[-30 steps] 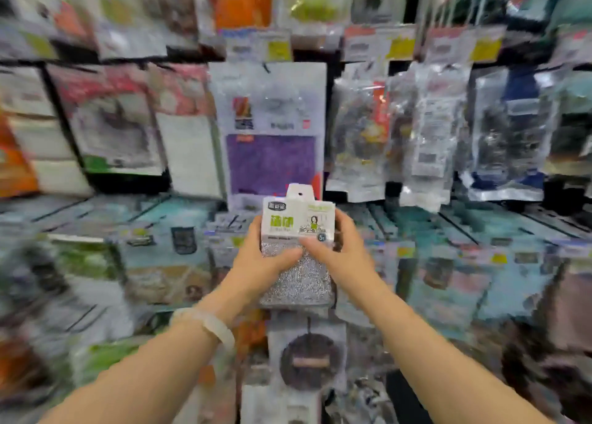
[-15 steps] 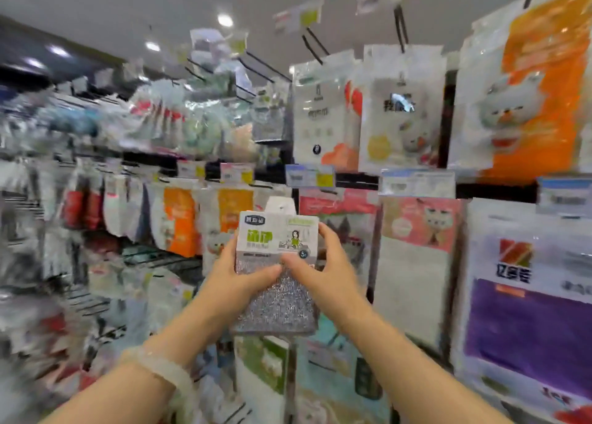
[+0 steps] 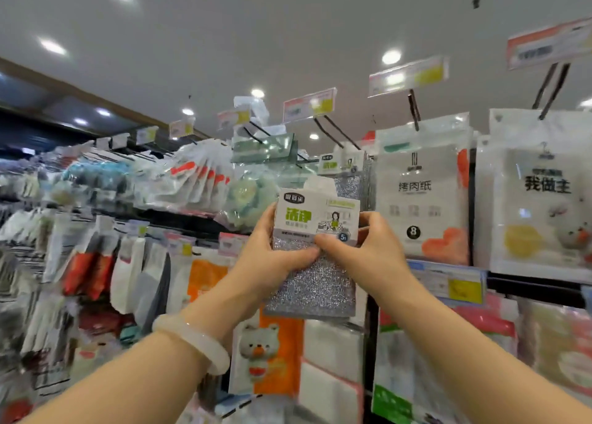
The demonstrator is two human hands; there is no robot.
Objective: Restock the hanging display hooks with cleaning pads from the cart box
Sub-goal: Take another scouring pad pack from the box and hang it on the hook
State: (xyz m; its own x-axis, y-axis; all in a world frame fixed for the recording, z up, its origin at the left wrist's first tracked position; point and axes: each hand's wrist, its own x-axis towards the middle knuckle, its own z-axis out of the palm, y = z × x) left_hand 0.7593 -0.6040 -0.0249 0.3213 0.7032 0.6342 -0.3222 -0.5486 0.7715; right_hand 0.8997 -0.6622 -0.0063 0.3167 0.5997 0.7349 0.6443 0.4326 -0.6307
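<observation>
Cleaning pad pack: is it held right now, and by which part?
Yes. Both hands grip the cleaning pad pack: left hand on its left edge, right hand on its right, thumbs below the card header.

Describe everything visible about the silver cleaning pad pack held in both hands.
The silver mesh cleaning pad pack is a flat, glittery woven rectangle topped by a white card header with green lettering and a hang tab. It is held upright before the hanging display, the left hand and right hand gripping its sides, thumbs on its front.

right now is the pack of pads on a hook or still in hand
In hand, not hung. The left hand and right hand grip the pack of pads upright, in front of matching packs on a hook.
</observation>
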